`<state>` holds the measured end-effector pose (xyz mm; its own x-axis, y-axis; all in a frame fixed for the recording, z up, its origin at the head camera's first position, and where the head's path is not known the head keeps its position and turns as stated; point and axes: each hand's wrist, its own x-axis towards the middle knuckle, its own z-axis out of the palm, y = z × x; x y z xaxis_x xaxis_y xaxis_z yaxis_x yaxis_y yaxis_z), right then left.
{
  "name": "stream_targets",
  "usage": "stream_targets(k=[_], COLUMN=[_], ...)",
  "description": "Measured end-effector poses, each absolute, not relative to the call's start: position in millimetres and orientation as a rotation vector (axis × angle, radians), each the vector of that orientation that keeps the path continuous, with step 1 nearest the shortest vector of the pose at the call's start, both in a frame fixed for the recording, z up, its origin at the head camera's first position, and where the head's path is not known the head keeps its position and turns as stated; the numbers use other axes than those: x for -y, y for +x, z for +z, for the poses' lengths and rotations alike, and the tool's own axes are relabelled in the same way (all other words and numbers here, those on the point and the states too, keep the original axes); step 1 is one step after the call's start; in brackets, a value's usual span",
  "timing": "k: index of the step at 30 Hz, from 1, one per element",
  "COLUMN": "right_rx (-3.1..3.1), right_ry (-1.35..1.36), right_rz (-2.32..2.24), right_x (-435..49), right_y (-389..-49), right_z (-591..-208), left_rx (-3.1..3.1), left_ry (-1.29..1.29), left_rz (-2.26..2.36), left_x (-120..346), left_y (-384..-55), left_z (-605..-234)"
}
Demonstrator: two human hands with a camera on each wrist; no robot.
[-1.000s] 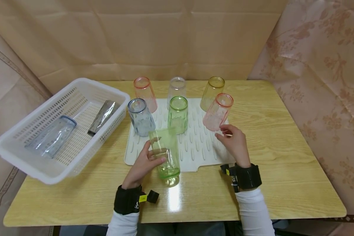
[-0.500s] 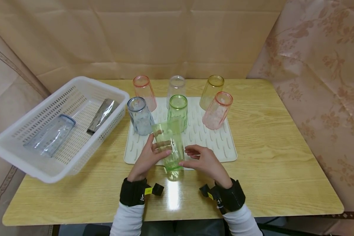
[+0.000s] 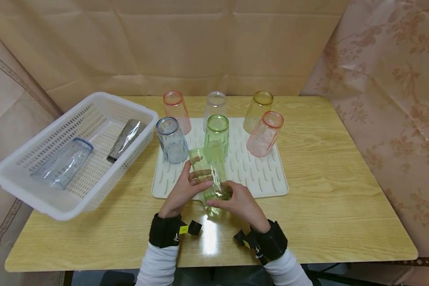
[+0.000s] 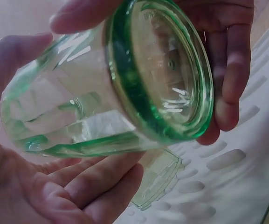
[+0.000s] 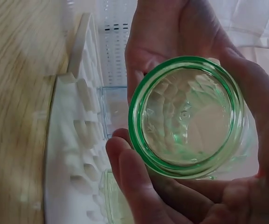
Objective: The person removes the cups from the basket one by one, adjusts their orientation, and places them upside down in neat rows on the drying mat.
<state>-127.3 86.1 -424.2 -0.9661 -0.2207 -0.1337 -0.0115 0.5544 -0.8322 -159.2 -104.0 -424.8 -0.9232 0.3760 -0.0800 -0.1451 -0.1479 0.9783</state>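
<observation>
A green drinking glass (image 3: 209, 171) is held tilted over the front of a white ridged drying mat (image 3: 264, 184), its thick base toward me. My left hand (image 3: 184, 190) grips its side, with fingers behind and thumb in front. At the base, my right hand (image 3: 241, 200) holds it between thumb and fingers. In the left wrist view the glass (image 4: 78, 112) shows its heavy green base ring; in the right wrist view I look straight at the round bottom of the glass (image 5: 185, 116). A second green glass (image 3: 216, 135) stands upside down on the mat just beyond.
Also upside down are a blue glass (image 3: 173, 143), two pink glasses (image 3: 264, 137), a clear glass (image 3: 215, 104) and a yellow glass (image 3: 258, 113). At left, a white basket (image 3: 119, 172) contains a bluish glass (image 3: 64, 163) and a dark glass (image 3: 126, 139), both lying down.
My right hand has come from beside the front pink glass to the green glass's base and taken hold. My left hand has moved slightly right and away from me with the glass.
</observation>
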Motion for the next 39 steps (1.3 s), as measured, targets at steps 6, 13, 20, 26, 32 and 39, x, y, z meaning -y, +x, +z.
stream_targets(k=[6,13,20,26,32,39], right_rx=[-2.625,-2.718,-2.765,-2.766,-2.764,-2.778], right_ry=[-0.194,-0.307,-0.4,-0.452,-0.482,-0.499], right_rz=[-1.329,-1.229,-1.126,-1.084,-1.052,-1.034], right_x=[-90.6,-105.8,-114.3,-112.0,-107.3,-105.7], right_y=[-127.4,-129.0,-127.1,-125.5,-124.4,-124.4], right_z=[-417.6,-407.0,-400.1,-399.1,-398.5,-400.2], left_rx=[-1.768,-1.921,-2.033,-2.099,-2.168,-2.197], left_ry=[0.324,0.406,0.541,0.683,0.722,0.688], left_rz=[2.081,1.979,1.837,1.634,1.511,1.482], left_x=[109.2,136.1,154.5,151.2,148.9,150.0], left_y=[-161.3,-169.8,-183.1,-192.9,-196.0,-196.3], left_z=[-420.9,-406.0,-379.3,-367.8,-371.3,-376.5])
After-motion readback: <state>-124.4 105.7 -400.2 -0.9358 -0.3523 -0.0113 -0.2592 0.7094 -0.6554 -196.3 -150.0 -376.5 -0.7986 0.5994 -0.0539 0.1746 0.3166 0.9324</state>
